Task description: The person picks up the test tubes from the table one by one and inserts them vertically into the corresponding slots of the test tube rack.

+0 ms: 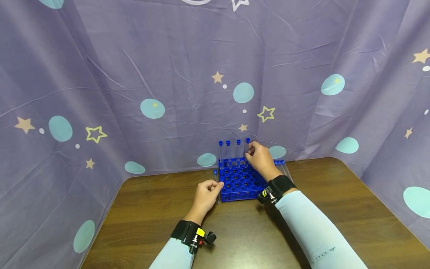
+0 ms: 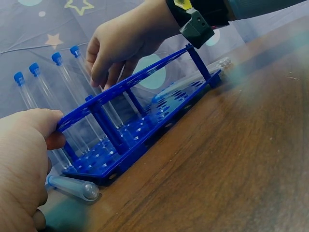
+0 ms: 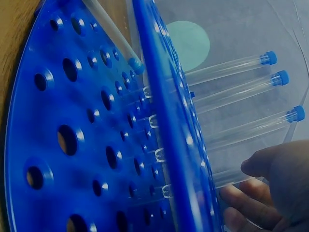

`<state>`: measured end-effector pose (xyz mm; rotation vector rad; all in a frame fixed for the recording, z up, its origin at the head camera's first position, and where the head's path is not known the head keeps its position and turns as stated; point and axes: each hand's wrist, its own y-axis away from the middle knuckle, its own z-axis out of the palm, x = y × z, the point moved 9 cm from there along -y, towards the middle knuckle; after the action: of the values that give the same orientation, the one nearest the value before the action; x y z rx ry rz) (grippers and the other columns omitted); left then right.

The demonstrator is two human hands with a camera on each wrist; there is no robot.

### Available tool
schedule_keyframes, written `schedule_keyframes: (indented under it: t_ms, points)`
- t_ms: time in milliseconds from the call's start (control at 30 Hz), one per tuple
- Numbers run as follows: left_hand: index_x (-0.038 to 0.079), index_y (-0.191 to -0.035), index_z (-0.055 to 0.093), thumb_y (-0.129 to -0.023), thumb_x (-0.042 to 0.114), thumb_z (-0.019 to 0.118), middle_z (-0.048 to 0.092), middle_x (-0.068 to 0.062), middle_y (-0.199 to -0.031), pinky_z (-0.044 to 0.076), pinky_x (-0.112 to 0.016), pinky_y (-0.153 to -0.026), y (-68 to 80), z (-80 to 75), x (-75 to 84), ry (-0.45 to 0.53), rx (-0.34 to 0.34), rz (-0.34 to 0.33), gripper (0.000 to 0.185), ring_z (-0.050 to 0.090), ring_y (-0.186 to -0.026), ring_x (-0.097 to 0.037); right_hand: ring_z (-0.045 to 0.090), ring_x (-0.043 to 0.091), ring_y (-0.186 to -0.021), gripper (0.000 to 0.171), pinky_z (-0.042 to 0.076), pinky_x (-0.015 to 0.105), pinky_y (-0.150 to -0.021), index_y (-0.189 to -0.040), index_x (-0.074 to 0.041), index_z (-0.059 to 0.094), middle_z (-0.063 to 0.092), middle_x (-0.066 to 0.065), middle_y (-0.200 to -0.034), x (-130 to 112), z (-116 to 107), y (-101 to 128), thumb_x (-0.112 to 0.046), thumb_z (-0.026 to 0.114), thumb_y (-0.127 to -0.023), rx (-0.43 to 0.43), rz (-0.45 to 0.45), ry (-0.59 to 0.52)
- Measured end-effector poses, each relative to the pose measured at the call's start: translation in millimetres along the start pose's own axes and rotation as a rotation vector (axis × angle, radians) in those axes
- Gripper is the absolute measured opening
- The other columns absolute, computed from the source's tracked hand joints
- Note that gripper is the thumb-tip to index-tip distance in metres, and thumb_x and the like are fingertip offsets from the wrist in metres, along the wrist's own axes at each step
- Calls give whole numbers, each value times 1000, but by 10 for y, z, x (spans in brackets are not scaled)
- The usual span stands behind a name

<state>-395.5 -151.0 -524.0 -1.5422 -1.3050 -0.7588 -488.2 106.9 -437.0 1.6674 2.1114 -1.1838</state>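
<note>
Blue-capped tube (image 1: 248,141) in the right hand (image 1: 262,160): upright at 1 o'clock on the rack's dial, head view; thumb and fingers pinch it. Probably light, stiff, slick, perhaps brittle; best held below the cap.
Left hand (image 1: 205,194): 8 o'clock, apart from the right, thumb and finger gripping the rack's edge.
Rack (image 1: 242,191): likely light, rigid plastic; best held by its top plate.
Standing tubes (image 1: 228,143): three, 11 to 12 o'clock, gaps narrow.
Lying tubes (image 1: 215,172): 9 and 3 o'clock, beside the rack.
Curtain (image 1: 181,149): 12 o'clock, close behind the far edge of the tabletop (image 1: 242,235); widest room lies towards 6.
</note>
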Motion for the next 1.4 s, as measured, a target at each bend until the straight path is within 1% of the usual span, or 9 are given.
schedule_keyframes:
  t_ms: [133,300,533,767,900,1000,1100,1233,1400]
  points:
    - [7,-81,81,-103,29,86,53,11,-61,44,-25,-64,2,3,14,3,-6,6,31,50,-59,-5,80,36,-94,19,64,51,-90,-113,0,73,82,18,-101,31,20,-1,-5,81,-96,1,12,1]
    - [6,-80,80,-103,29,86,52,10,-61,44,-25,-64,5,14,24,11,-8,9,33,49,-59,-6,82,35,-95,23,65,51,-91,-115,3,76,83,19,-102,34,-14,18,-4,80,-94,-12,30,-17]
    - [8,-80,81,-103,29,86,53,11,-61,44,-25,-63,-3,22,21,0,-3,11,31,50,-59,-6,80,35,-94,26,65,51,-89,-122,5,77,82,20,-104,68,-145,93,-4,79,-98,-42,78,-52]
    - [9,-80,81,-103,30,86,53,12,-60,45,-25,-63,-11,19,-3,-8,6,19,31,51,-58,-5,79,35,-97,30,63,51,-87,-129,2,76,82,19,-109,131,-319,185,-12,74,-103,-69,128,-69]
    - [9,-80,81,-103,30,86,53,12,-60,45,-26,-63,-3,34,0,-9,5,23,32,51,-59,-6,79,34,-98,33,62,51,-88,-133,0,75,82,19,-115,234,-429,253,-18,73,-105,-105,170,-59]
    - [8,-80,81,-103,31,86,53,11,-61,44,-26,-63,2,39,5,-7,4,21,32,50,-59,-6,79,35,-99,34,62,53,-90,-134,-1,75,83,20,-117,318,-523,301,-21,74,-106,-119,182,-44]
    - [8,-80,80,-103,31,86,52,11,-61,44,-26,-63,6,43,9,-7,-2,19,33,49,-60,-7,80,37,-100,34,62,55,-90,-135,-3,76,83,21,-120,421,-608,341,-22,73,-106,-122,198,-28]
    - [9,-78,79,-104,32,85,50,12,-61,44,-26,-63,5,35,8,-7,-3,15,35,49,-61,-7,80,38,-101,36,62,51,-83,-139,-5,74,81,23,-125,566,-678,383,-25,70,-109,-141,234,-17]
    - [10,-77,78,-103,30,85,50,12,-61,43,-26,-64,2,11,12,-2,3,11,34,49,-62,-7,77,33,-92,40,60,44,-75,-143,-4,73,80,23,-124,756,-734,398,-27,67,-111,-175,281,-3]
